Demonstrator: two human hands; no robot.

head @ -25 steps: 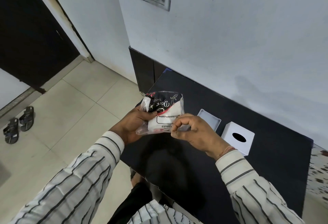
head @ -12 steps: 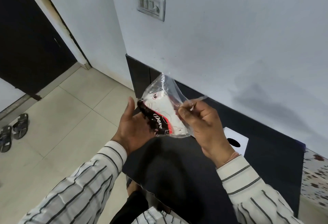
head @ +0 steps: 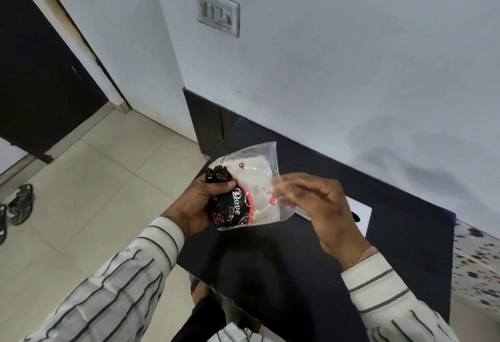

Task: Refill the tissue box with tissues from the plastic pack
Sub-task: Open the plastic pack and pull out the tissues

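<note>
A clear plastic pack [head: 247, 188] with black and red print holds white tissues. I hold it in the air over the black table [head: 270, 274]. My left hand [head: 201, 203] grips its printed lower end, thumb on top. My right hand [head: 322, 206] pinches the clear plastic on the pack's right side. The white tissue box [head: 361, 213], with a dark oval slot on top, stands on the table behind my right hand, which hides most of it.
The table stands against a white wall with a switch plate [head: 217, 11]. To the left lie a tiled floor, a dark doorway [head: 32, 71] and sandals [head: 20, 205]. A speckled surface [head: 476, 266] adjoins the table on the right.
I have lifted and turned the pack from flat to upright. My right hand has shifted along the clear plastic at its right side, and now covers more of the tissue box.
</note>
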